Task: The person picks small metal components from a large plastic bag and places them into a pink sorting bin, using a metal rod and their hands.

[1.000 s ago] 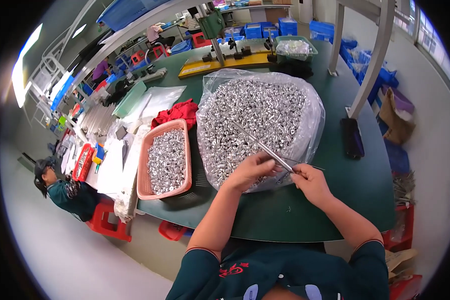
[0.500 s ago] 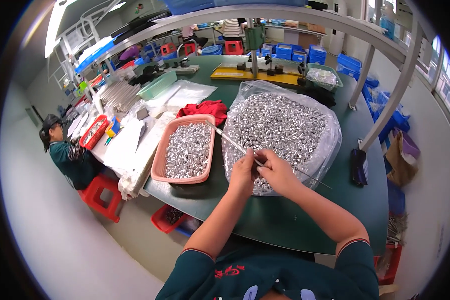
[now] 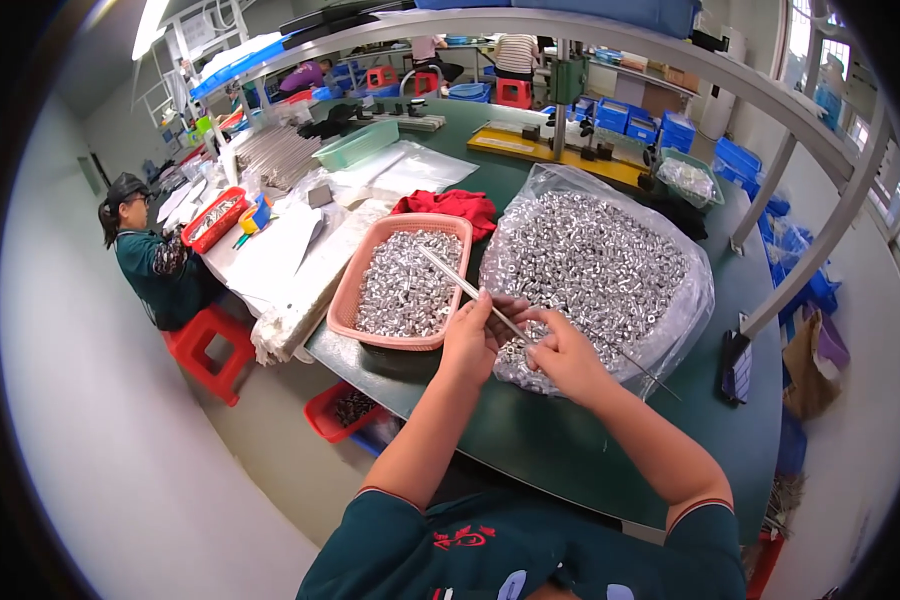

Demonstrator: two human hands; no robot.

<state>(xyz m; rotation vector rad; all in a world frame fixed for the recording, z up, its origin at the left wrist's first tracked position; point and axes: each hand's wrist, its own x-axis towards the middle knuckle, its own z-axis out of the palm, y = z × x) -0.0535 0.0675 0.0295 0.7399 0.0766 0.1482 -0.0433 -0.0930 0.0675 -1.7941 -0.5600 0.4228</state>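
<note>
A slender metal rod (image 3: 454, 277) slants across in front of me, its thicker bright end over a pink basket and a thin wire-like end sticking out past my right hand. My left hand (image 3: 475, 338) grips the thicker stretch between thumb and fingers, palm partly turned up. Closed at the thin part is my right hand (image 3: 567, 355), fingertips pinched near the left fingers; small pieces there are hard to make out. Beneath and beyond the hands lies a clear plastic bag (image 3: 697, 290) spread wide, heaped with small silver metal sleeves (image 3: 595, 255). Similar sleeves fill the pink basket (image 3: 345, 312).
A red cloth (image 3: 460, 208) lies behind the basket on the green table (image 3: 530, 450). A metal frame (image 3: 820, 240) arches overhead. Yellow-based fixtures (image 3: 515, 144) and a green tray (image 3: 688, 178) stand at the back. At left a co-worker (image 3: 155, 255) sits by a paper-strewn table.
The view has shifted, so the table's things appear further right. My left hand has turned its palm more upward, and my hands are slightly further apart on the rod.
</note>
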